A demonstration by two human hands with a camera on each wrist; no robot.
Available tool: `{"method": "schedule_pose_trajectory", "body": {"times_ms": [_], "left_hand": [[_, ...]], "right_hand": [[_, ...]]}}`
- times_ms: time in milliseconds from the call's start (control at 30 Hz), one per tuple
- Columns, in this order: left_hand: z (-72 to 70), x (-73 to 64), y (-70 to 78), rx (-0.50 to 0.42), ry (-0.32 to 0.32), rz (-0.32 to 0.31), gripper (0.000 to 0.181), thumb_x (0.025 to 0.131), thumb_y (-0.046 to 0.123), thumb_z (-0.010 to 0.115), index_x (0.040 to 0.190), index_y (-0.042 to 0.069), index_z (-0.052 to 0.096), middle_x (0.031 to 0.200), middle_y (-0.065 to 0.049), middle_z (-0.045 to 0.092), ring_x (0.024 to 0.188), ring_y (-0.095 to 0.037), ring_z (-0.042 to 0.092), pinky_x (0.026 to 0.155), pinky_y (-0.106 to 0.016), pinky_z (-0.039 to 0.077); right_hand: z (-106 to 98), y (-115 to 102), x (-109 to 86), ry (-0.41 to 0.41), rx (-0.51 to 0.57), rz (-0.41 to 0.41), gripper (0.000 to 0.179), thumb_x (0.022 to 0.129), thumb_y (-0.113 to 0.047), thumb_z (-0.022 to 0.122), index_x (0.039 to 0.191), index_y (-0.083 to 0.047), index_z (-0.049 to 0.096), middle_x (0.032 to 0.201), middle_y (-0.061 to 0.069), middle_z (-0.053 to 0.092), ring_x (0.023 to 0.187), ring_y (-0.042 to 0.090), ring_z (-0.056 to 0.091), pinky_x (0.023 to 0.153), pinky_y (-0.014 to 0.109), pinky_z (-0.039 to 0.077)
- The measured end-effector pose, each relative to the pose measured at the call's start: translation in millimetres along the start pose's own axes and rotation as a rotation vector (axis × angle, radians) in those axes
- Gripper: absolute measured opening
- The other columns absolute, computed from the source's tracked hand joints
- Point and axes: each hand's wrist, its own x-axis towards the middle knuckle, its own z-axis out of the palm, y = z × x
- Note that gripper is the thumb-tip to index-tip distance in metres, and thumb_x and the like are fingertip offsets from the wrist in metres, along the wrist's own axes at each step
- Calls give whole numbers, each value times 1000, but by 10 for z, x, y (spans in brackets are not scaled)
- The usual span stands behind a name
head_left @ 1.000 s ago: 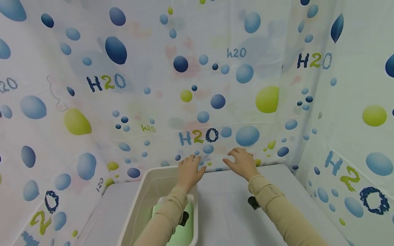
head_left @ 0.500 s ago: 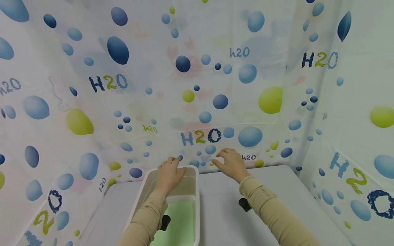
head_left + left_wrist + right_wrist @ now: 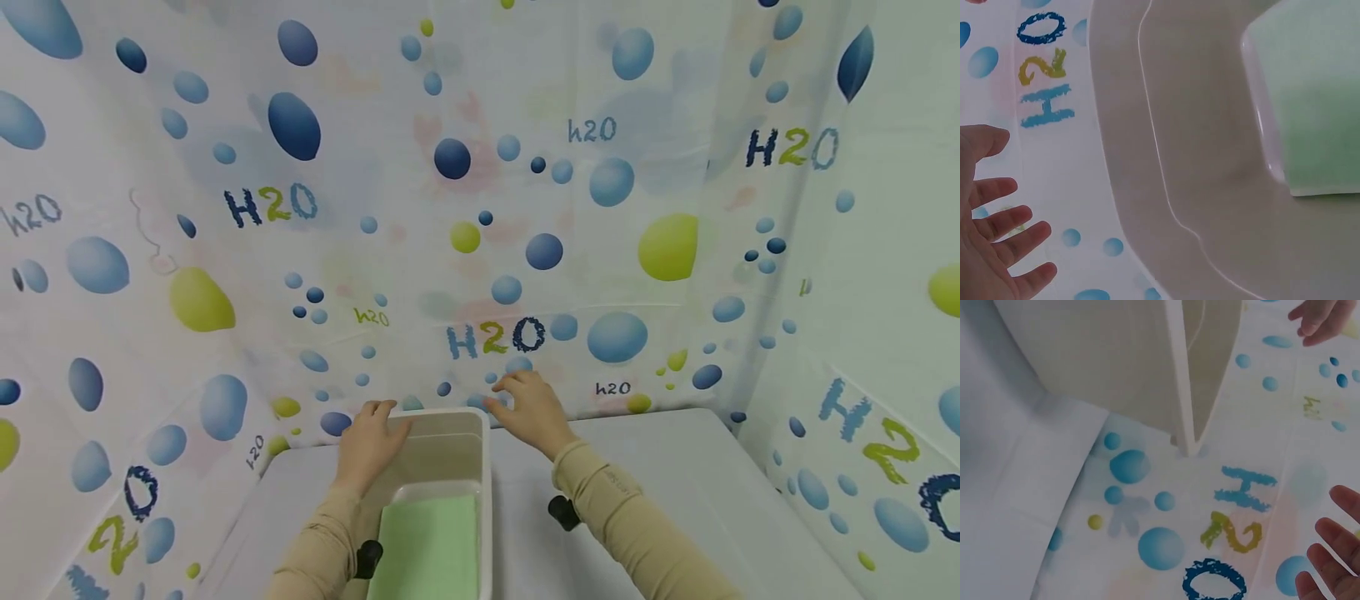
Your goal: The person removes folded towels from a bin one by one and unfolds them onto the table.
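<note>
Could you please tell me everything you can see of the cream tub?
The cream tub looks like plastic: open-topped, with rounded corners and a line along its inner walls. It stands upright on the pale table, far end close to the patterned backdrop; its near end is out of frame. A pale green item lies inside. The left hand and right hand are near it, neither seeming to touch it.

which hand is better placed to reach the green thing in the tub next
Probably the left hand: in the head view it overlaps the tub, and its wrist view looks in on the green thing. The right hand appears mostly right of the tub.
</note>
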Motion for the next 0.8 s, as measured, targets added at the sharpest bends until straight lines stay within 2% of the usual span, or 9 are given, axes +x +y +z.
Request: {"method": "schedule_pose_trajectory", "body": {"times_ms": [233,467,567,800], "left_hand": [[-41,-52,-137,-108,-93,-84,51,84,39,52,120,2,49,121,-22,48,104,-36,52,83,-49,44],[-6,-87,-202,-215,-121,-171,56,86,46,46,124,4,46,127,-22,42,112,-39,45,89,-52,38],[10,-131,-247,-221,-122,-194,59,86,48,44,125,3,45,127,-24,41,112,-40,44,88,-54,38],[18,-229,-439,-198,-121,-271,53,88,39,44,127,3,42,129,-27,36,115,-45,38,88,-58,35]], "right_hand": [[122,-209,18,-21,116,17,36,83,-46,52,98,-16,64,111,3,59,108,23,51,91,40,42],[264,-389,31,-67,253,95,39,83,-50,50,102,-19,62,114,0,57,110,22,51,89,40,44],[304,-466,35,-82,305,120,40,83,-51,49,104,-19,61,116,0,56,111,22,50,90,40,43],[409,-593,39,-79,328,139,44,82,-54,49,108,-19,60,115,-1,56,110,19,51,91,39,42]]}}
